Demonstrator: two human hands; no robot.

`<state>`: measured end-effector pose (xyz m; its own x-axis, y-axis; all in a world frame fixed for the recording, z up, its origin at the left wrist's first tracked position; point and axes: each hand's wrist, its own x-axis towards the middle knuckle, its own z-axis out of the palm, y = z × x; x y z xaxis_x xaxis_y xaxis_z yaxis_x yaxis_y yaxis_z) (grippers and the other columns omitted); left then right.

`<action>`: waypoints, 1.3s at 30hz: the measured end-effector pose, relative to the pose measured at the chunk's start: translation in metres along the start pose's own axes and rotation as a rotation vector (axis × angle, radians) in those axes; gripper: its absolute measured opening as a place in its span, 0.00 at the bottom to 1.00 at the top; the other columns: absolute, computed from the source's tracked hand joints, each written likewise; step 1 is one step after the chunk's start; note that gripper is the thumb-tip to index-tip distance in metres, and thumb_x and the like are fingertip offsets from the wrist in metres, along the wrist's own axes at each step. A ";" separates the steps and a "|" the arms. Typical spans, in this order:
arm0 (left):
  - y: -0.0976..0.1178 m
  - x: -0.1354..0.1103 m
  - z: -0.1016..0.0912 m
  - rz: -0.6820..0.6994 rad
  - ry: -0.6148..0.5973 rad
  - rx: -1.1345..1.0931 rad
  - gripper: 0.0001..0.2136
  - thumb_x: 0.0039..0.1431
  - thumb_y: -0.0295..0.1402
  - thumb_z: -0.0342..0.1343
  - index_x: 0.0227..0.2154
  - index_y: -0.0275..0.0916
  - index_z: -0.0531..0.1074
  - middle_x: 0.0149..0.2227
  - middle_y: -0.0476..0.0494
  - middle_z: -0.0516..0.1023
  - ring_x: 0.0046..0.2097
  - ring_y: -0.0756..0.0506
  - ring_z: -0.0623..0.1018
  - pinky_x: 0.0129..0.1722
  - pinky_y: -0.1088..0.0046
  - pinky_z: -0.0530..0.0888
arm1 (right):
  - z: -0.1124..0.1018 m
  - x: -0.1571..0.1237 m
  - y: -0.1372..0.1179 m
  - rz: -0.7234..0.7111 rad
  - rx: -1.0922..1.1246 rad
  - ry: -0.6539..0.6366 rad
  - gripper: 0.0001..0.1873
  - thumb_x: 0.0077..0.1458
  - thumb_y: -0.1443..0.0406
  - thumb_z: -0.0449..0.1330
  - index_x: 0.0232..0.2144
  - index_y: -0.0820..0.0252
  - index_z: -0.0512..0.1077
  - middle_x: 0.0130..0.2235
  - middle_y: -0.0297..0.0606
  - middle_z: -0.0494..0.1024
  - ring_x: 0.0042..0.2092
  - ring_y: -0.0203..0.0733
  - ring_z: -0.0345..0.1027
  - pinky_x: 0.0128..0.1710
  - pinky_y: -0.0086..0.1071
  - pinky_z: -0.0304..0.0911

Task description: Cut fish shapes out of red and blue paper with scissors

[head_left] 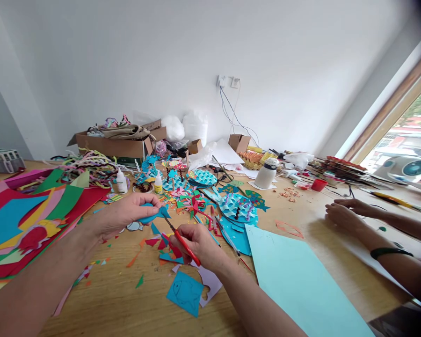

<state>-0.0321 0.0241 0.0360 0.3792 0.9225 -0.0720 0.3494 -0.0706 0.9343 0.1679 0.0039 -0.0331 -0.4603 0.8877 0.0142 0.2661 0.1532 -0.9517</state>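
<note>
My left hand (135, 210) pinches a blue paper cutout (149, 214), shaped like a fish with its tail toward the right. In my right hand (196, 244) is a pair of red-handled scissors (177, 234), the blades touching the tail end of the cutout. Below my right hand lies a blue paper square (185, 292) with a fish drawn on it, partly over a lilac paper scrap (210, 283). Coloured paper scraps (166, 241) are scattered under and around both hands.
Coloured sheets (17, 215) pile up at left; a pale blue sheet (298, 281) lies at right. Behind are glue bottles (121, 181), blue wavy paper crafts (235, 206), a white bottle (265, 174) and a cardboard box (114, 145). Another person's hands (347, 215) rest at far right.
</note>
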 end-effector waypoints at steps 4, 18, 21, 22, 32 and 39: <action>0.001 0.000 0.000 -0.007 -0.005 -0.031 0.09 0.49 0.39 0.57 0.25 0.39 0.69 0.22 0.53 0.64 0.23 0.53 0.64 0.21 0.78 0.59 | 0.001 -0.001 -0.003 0.014 0.073 -0.024 0.20 0.48 0.52 0.60 0.18 0.62 0.65 0.17 0.29 0.65 0.16 0.28 0.58 0.12 0.21 0.49; -0.001 0.000 0.003 -0.012 0.021 -0.276 0.08 0.46 0.37 0.60 0.25 0.39 0.69 0.21 0.54 0.64 0.23 0.53 0.63 0.23 0.78 0.61 | 0.004 -0.003 -0.007 -0.035 0.250 -0.093 0.27 0.46 0.43 0.55 0.18 0.61 0.61 0.15 0.29 0.65 0.15 0.28 0.55 0.15 0.23 0.50; -0.002 0.001 0.007 -0.005 0.051 -0.309 0.07 0.47 0.35 0.60 0.24 0.39 0.68 0.21 0.54 0.66 0.24 0.53 0.64 0.23 0.79 0.60 | 0.004 -0.002 -0.005 -0.060 0.318 -0.115 0.26 0.48 0.44 0.54 0.19 0.61 0.62 0.15 0.29 0.65 0.15 0.28 0.54 0.15 0.23 0.50; -0.002 0.002 0.009 -0.007 0.050 -0.318 0.07 0.47 0.35 0.60 0.24 0.39 0.68 0.20 0.54 0.66 0.23 0.53 0.64 0.21 0.79 0.59 | 0.004 -0.002 -0.004 -0.061 0.335 -0.119 0.25 0.49 0.45 0.55 0.19 0.61 0.62 0.15 0.28 0.65 0.15 0.28 0.54 0.15 0.23 0.50; -0.006 0.003 0.028 0.013 0.079 -0.408 0.06 0.49 0.35 0.59 0.25 0.39 0.68 0.21 0.55 0.69 0.23 0.54 0.67 0.24 0.78 0.62 | 0.014 0.002 0.005 -0.044 0.567 -0.083 0.23 0.48 0.48 0.58 0.22 0.64 0.66 0.14 0.27 0.64 0.14 0.28 0.59 0.14 0.22 0.54; -0.007 0.004 0.036 0.023 0.126 -0.416 0.09 0.47 0.37 0.60 0.24 0.39 0.67 0.21 0.56 0.68 0.23 0.54 0.64 0.22 0.79 0.60 | 0.018 0.002 0.006 -0.049 0.576 -0.044 0.25 0.47 0.46 0.58 0.22 0.64 0.66 0.14 0.27 0.64 0.14 0.29 0.59 0.12 0.21 0.52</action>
<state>-0.0025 0.0148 0.0164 0.2660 0.9635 -0.0304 -0.0425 0.0432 0.9982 0.1533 -0.0014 -0.0440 -0.4988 0.8645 0.0617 -0.2551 -0.0784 -0.9637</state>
